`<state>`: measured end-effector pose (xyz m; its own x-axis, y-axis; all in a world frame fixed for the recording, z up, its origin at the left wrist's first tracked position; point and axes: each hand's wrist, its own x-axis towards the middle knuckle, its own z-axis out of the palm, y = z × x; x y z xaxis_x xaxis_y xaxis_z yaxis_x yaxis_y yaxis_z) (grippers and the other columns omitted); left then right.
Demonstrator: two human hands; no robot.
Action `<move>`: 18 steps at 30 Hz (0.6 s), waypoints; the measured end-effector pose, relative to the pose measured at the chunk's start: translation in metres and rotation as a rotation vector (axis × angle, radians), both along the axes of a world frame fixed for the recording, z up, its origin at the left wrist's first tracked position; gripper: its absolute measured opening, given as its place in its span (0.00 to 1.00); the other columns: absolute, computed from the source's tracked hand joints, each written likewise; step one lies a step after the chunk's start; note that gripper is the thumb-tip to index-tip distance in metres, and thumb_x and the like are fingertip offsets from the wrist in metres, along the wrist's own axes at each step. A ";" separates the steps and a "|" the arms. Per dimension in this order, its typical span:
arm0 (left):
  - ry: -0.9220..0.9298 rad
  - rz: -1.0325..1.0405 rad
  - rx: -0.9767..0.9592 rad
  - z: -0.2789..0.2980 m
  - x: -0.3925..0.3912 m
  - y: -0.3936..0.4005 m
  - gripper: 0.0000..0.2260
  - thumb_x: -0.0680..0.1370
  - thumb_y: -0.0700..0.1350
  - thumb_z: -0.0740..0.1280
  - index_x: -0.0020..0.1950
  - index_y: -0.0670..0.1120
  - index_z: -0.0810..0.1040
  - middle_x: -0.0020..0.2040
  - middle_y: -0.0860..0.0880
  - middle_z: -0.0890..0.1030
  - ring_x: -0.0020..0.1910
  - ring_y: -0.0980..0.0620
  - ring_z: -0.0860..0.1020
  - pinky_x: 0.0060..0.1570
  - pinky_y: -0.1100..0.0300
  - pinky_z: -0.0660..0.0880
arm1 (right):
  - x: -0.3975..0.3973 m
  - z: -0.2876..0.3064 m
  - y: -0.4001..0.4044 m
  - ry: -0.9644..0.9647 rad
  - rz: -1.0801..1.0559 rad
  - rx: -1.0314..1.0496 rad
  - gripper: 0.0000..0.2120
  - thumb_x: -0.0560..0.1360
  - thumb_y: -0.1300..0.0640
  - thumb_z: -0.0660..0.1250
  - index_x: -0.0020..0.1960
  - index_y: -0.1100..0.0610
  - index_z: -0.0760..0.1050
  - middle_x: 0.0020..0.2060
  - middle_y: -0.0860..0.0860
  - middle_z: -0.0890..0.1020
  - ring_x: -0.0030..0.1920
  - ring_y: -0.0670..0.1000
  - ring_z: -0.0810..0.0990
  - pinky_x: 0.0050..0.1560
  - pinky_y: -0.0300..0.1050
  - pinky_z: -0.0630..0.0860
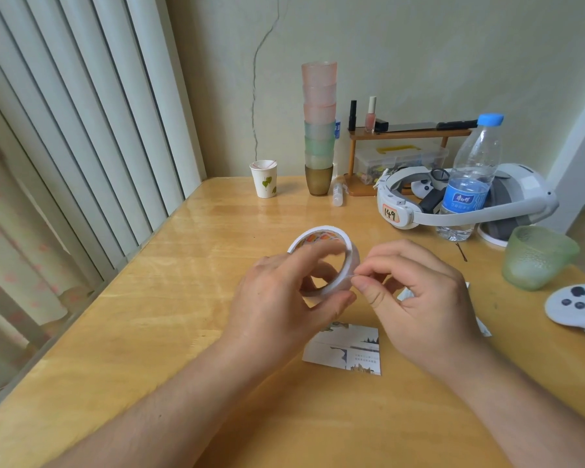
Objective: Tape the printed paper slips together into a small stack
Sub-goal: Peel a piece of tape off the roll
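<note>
My left hand (277, 298) grips a white roll of tape (348, 261) with an orange-printed core, held upright above the wooden table (183, 315). My right hand (416, 298) pinches the loose end of the tape at the roll's right edge between thumb and forefinger. Printed paper slips (348, 349) with grey pictures and text lie flat on the table below my hands. More slips (406, 293) peek out from under my right hand, mostly hidden.
A headset (399, 211) and water bottle (466, 184) stand at the right rear. A green glass cup (537, 258) and a white controller (574, 305) sit at the right edge. Stacked cups (319, 130), a paper cup (264, 179) and a small shelf (409, 133) line the back wall.
</note>
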<state>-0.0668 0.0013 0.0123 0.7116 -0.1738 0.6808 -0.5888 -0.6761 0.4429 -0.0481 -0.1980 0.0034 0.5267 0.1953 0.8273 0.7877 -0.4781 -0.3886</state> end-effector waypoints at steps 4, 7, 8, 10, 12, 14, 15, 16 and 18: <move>-0.044 0.012 0.054 0.002 -0.002 -0.003 0.16 0.75 0.53 0.76 0.60 0.60 0.76 0.44 0.62 0.80 0.39 0.60 0.75 0.49 0.58 0.74 | -0.001 0.001 0.002 0.024 0.010 0.005 0.03 0.77 0.59 0.73 0.45 0.57 0.85 0.40 0.46 0.83 0.39 0.48 0.80 0.39 0.47 0.77; -0.073 0.004 0.053 0.001 0.000 -0.004 0.07 0.77 0.50 0.74 0.54 0.57 0.82 0.41 0.63 0.76 0.35 0.59 0.74 0.45 0.57 0.73 | -0.003 0.002 0.003 0.035 0.005 -0.006 0.01 0.77 0.61 0.75 0.46 0.57 0.85 0.40 0.46 0.83 0.39 0.48 0.80 0.39 0.47 0.77; -0.070 0.002 0.039 0.000 0.000 -0.004 0.06 0.77 0.50 0.74 0.53 0.56 0.83 0.40 0.63 0.76 0.35 0.58 0.74 0.43 0.58 0.73 | -0.004 0.002 0.002 0.029 0.001 -0.010 0.01 0.76 0.61 0.76 0.46 0.57 0.85 0.40 0.46 0.83 0.39 0.48 0.81 0.39 0.47 0.77; -0.064 -0.001 0.014 -0.002 0.001 -0.003 0.04 0.77 0.49 0.74 0.52 0.54 0.84 0.39 0.62 0.76 0.34 0.56 0.74 0.40 0.61 0.71 | -0.004 0.002 0.002 0.018 -0.005 -0.013 0.01 0.76 0.61 0.76 0.47 0.57 0.86 0.40 0.46 0.83 0.39 0.47 0.81 0.39 0.46 0.78; -0.069 -0.001 0.001 -0.004 0.003 -0.002 0.04 0.77 0.48 0.74 0.51 0.52 0.84 0.38 0.59 0.77 0.33 0.57 0.72 0.37 0.64 0.69 | -0.005 0.001 0.003 0.026 -0.020 -0.001 0.03 0.75 0.60 0.77 0.50 0.56 0.86 0.39 0.46 0.83 0.39 0.47 0.81 0.40 0.44 0.78; -0.080 0.011 0.013 -0.005 0.004 -0.001 0.04 0.77 0.46 0.74 0.52 0.51 0.84 0.39 0.58 0.79 0.32 0.61 0.71 0.36 0.67 0.66 | -0.004 0.001 0.004 0.049 -0.042 0.024 0.08 0.75 0.57 0.75 0.54 0.56 0.85 0.39 0.45 0.83 0.39 0.46 0.81 0.42 0.43 0.79; -0.088 0.019 0.020 -0.005 0.004 -0.001 0.05 0.77 0.45 0.73 0.52 0.50 0.83 0.39 0.58 0.79 0.32 0.63 0.70 0.37 0.68 0.65 | -0.004 0.001 0.004 0.051 -0.045 0.018 0.09 0.75 0.57 0.75 0.54 0.56 0.85 0.39 0.45 0.83 0.39 0.46 0.81 0.42 0.43 0.79; -0.099 0.025 0.025 -0.005 0.004 -0.001 0.05 0.76 0.45 0.73 0.52 0.50 0.82 0.40 0.57 0.79 0.32 0.65 0.70 0.38 0.69 0.65 | -0.004 0.001 0.004 0.045 -0.045 -0.004 0.08 0.75 0.58 0.74 0.53 0.56 0.85 0.39 0.45 0.83 0.39 0.46 0.81 0.42 0.44 0.79; -0.121 0.021 0.038 -0.006 0.004 -0.001 0.05 0.77 0.45 0.72 0.51 0.51 0.80 0.39 0.57 0.79 0.33 0.66 0.69 0.38 0.65 0.66 | -0.004 0.003 0.002 0.015 -0.034 -0.062 0.03 0.76 0.60 0.73 0.49 0.57 0.85 0.39 0.47 0.83 0.39 0.46 0.80 0.40 0.44 0.78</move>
<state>-0.0623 -0.0002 0.0063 0.6281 -0.1867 0.7554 -0.6220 -0.7038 0.3432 -0.0519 -0.1957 0.0069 0.5462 0.2275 0.8061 0.7649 -0.5279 -0.3693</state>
